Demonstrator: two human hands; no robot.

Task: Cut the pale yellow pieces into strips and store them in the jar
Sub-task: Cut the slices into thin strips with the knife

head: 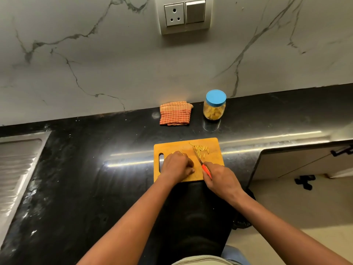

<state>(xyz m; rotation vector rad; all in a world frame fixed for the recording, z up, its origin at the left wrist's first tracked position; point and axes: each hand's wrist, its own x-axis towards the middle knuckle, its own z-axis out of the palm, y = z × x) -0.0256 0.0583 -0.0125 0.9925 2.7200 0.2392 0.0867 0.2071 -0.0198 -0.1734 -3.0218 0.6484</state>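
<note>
One piece hidden under left hand

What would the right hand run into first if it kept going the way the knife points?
Probably the pile of cut strips on the cutting board. The right hand aims the knife up and left, its tip already at the pile's edge.

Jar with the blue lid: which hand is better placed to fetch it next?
Probably the left hand: it holds no tool, while the right hand grips the knife. The jar stands closed behind the board.
</note>
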